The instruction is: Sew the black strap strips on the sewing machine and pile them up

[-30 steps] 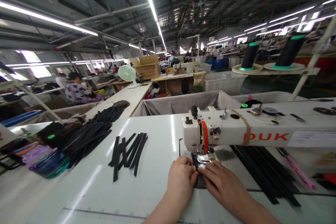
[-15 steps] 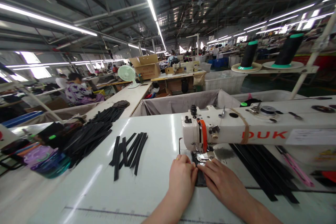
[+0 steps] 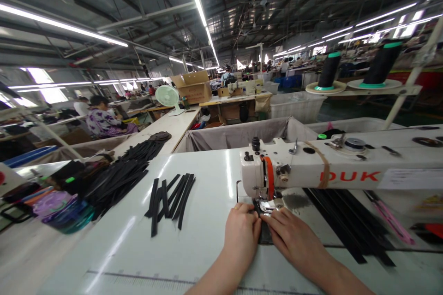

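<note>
Both of my hands are at the front of a white sewing machine (image 3: 297, 170), close below its needle and metal presser foot (image 3: 266, 207). My left hand (image 3: 241, 233) is closed, fingers curled and thumb pressed in, on a black fabric strip (image 3: 256, 206). From the other side my right hand (image 3: 290, 233) pinches at the same strip, its fingertips beside the foot. The hands hide most of that strip. Several black strips (image 3: 168, 200) lie loosely on the table to the left. More long black strips (image 3: 339, 226) run under the machine arm.
A large heap of black strips (image 3: 121, 175) lies farther left, near a purple and teal container (image 3: 64, 212). Pink-handled snips (image 3: 392, 221) rest right of the strips under the arm. Thread cones (image 3: 327, 73) stand above. A cloth-lined bin (image 3: 238, 136) is behind the table.
Hardly anything differs. My left hand has shifted slightly to the right, still beside the presser foot; my right hand stays nearly in place.
</note>
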A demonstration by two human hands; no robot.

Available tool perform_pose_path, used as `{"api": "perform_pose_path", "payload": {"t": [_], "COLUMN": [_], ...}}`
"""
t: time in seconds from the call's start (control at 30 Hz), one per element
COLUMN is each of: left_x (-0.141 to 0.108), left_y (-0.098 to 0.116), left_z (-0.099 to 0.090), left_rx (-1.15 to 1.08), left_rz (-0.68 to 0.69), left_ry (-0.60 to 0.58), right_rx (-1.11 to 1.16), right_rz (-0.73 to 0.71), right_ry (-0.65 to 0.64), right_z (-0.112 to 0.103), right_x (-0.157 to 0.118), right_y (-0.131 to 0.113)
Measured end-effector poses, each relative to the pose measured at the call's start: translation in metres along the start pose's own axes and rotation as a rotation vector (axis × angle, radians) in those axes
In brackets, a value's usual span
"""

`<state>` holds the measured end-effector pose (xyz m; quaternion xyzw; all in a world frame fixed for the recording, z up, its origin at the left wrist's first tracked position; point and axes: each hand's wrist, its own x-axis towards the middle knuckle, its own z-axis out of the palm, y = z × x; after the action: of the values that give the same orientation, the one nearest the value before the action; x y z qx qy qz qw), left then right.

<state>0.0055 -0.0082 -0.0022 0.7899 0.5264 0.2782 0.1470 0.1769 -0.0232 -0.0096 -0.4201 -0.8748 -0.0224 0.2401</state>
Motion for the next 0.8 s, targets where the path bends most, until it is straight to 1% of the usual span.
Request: {"api": "perform_pose_path", "payload": {"t": [0.1, 0.23, 0.4, 0.53, 0.67, 0.73, 0.8], "left_x": [0.001, 0.001, 0.005, 0.005, 0.002, 0.003, 0.007], "left_y": [-0.001, 0.000, -0.001, 0.000, 0.000, -0.004, -0.010], "left_z": [0.001, 0.000, -0.003, -0.003, -0.001, -0.001, -0.002], "left_rx": [-0.011, -0.009, 0.000, 0.015, 0.005, -0.052, -0.121], "left_rz": [0.031, 0.031, 0.049, 0.068, 0.058, 0.033, -0.020], "left_ry": [0.000, 0.015, -0.008, -0.018, -0.032, -0.040, -0.025], "right_rx": [0.008, 0.015, 0.002, 0.005, 0.014, 0.031, 0.043], "right_rz": [-0.002, -0.005, 0.002, -0.004, 0.015, 0.018, 0.033], "right_ry": [0.014, 0.037, 0.021, 0.045, 0.025, 0.014, 0.024], "right_z": [0.000, 0.001, 0.003, 0.001, 0.001, 0.001, 0.000], "right_x": [0.000, -0.001, -0.002, -0.001, 0.001, 0.001, -0.001], "right_y": [0.000, 0.001, 0.002, 0.001, -0.004, -0.004, 0.000]}}
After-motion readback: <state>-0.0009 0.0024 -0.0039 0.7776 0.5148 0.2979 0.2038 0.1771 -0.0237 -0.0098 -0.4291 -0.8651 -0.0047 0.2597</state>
